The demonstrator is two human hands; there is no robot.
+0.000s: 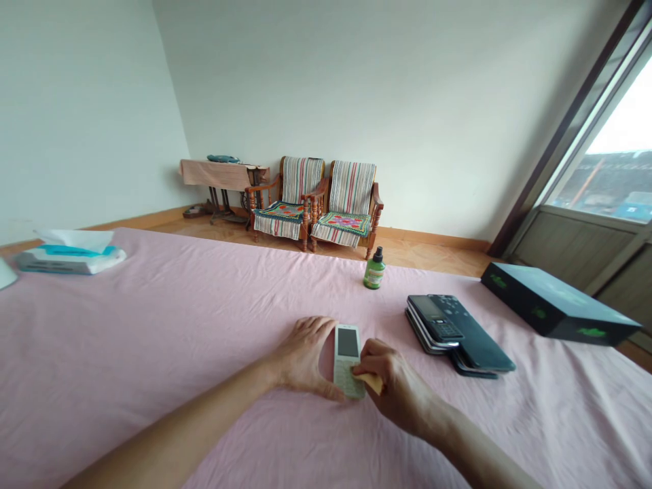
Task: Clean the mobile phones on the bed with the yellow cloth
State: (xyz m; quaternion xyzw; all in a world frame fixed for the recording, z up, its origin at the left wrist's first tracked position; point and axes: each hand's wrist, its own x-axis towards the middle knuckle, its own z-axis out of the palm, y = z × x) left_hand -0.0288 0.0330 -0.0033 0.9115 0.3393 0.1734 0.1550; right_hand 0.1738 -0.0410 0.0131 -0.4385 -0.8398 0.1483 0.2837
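Observation:
A small silver keypad phone (347,358) lies face up on the pink cloth (178,339). My left hand (305,354) curls round its left side, thumb at its lower edge, holding it against the cloth. My right hand (394,387) is closed in a pinch on a small yellow cloth or sponge (373,383) that it presses on the phone's keypad. To the right lies a pile of dark phones (456,333).
A green bottle (374,269) stands beyond the phone. A dark flat box (553,302) lies at the right edge. A tissue pack (71,252) sits at the far left. Two wooden armchairs (318,204) and a small table stand against the back wall.

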